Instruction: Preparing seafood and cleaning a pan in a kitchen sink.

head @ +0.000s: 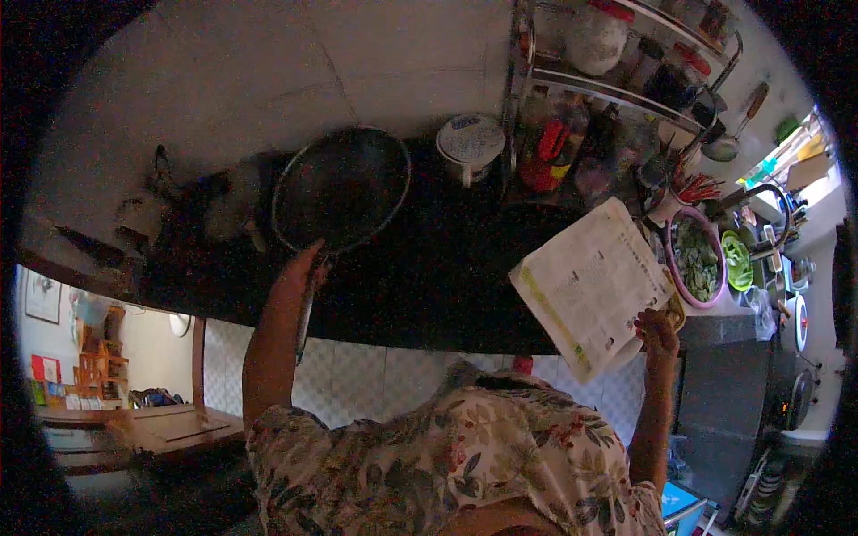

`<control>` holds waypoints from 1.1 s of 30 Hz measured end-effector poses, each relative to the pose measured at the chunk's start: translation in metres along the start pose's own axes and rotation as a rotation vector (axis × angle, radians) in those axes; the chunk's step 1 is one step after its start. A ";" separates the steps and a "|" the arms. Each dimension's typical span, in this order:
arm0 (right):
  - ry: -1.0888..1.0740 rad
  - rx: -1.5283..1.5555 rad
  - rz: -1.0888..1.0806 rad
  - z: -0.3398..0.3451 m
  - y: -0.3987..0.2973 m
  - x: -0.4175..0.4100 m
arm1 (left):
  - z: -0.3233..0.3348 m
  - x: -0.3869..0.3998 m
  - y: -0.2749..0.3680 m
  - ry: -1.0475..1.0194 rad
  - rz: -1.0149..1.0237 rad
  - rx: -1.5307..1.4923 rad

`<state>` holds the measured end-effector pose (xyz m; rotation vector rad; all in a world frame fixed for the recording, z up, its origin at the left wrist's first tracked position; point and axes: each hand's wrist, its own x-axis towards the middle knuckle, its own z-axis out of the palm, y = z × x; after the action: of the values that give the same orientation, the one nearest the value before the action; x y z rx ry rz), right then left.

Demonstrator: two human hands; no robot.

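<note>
My left hand [312,264] is at the near rim of a dark round pan [342,187] with a pale edge, which looks held tilted over the black countertop [429,288]. A long thin handle [305,325] runs down from under my fingers. The inside of the pan is too dark to make out. On the other side, my right hand [657,331] grips the lower right edge of a printed paper sheet [593,288], apparently folded newspaper. The sheet hangs over the counter's front edge and bears writing and small pictures.
A white lidded tub [470,144] stands by the wall. Beside it, a metal rack [617,87] holds jars and bottles. Farther right are a pink-rimmed basin [697,258] of leafy greens, a green basket [737,261] and a faucet [771,194]. A wooden table [154,429] stands at left.
</note>
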<state>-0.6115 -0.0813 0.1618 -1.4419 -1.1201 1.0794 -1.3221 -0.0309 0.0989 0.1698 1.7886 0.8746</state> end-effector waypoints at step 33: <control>-0.268 0.011 0.052 0.043 0.007 0.027 | 0.097 -0.081 -0.164 0.312 0.766 1.270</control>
<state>-0.6480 -0.0486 0.1476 -1.3508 -1.2664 1.3429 -1.1577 -0.1430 0.0429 1.6770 2.3713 0.0930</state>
